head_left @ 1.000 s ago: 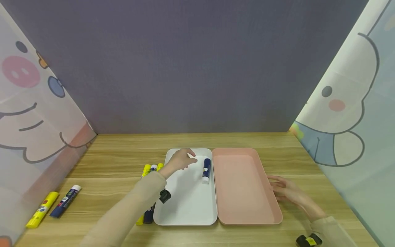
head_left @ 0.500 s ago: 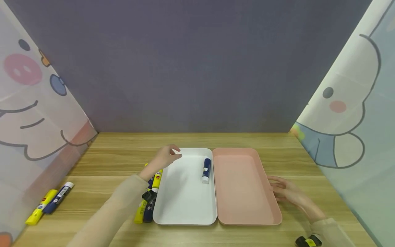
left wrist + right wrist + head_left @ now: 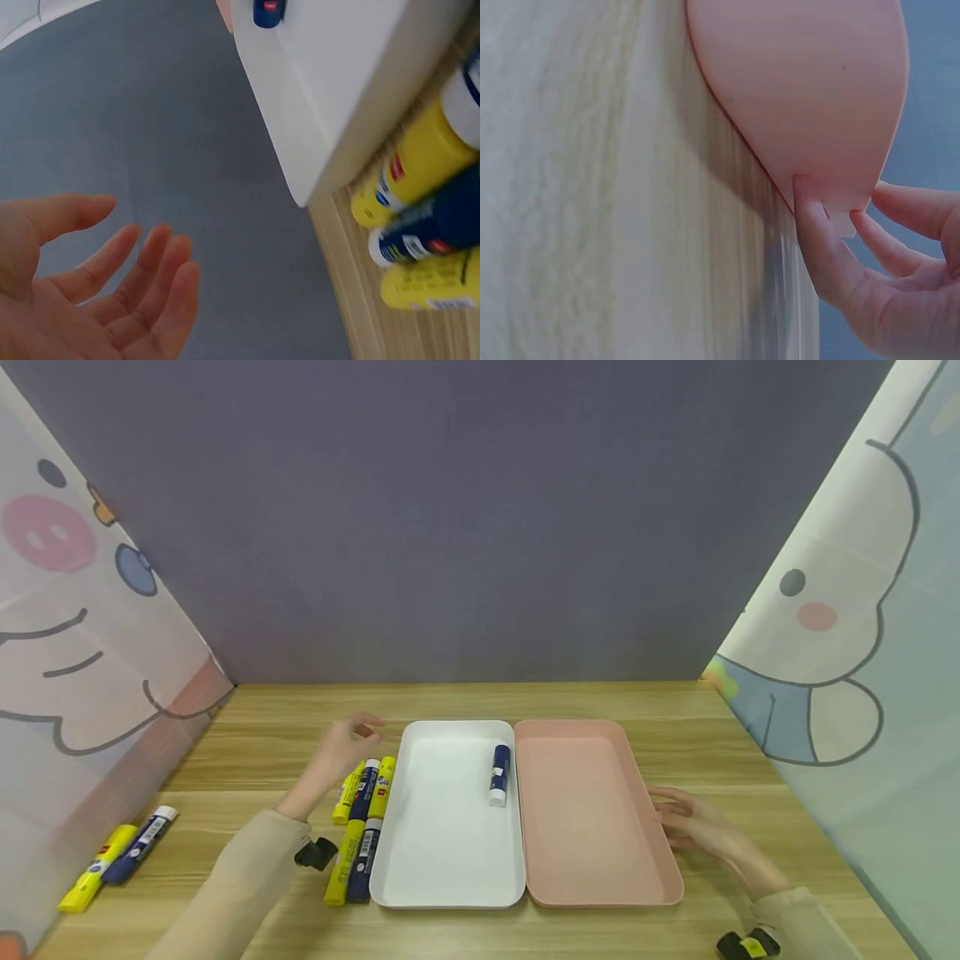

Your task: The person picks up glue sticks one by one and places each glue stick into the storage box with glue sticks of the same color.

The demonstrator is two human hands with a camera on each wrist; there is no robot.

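Observation:
My left hand (image 3: pixel 348 747) hovers over the table left of the white tray (image 3: pixel 442 860), fingers loosely bent and holding nothing. In the left wrist view, the thumb and fingers (image 3: pixel 176 300) stand apart with air between them. Just below that hand lie several glue sticks, among them a yellow glue stick (image 3: pixel 382 789) and a navy glue stick (image 3: pixel 363 864) with a white cap. One navy glue stick (image 3: pixel 499 774) lies inside the white tray by its right wall. My right hand (image 3: pixel 697 827) touches the outer right wall of the pink tray (image 3: pixel 802 97) with its fingertips.
At the far left of the table lie another yellow glue stick (image 3: pixel 97 868) and a navy glue stick (image 3: pixel 141 845), close together. The two trays stand side by side. A dark grey panel (image 3: pixel 465 527) rises behind the wooden table (image 3: pixel 285 727), with cartoon-printed cloth on both sides.
My left hand has moved left, from over the white tray to beyond its left edge, uncovering the glue sticks there. The right hand keeps its place at the pink tray.

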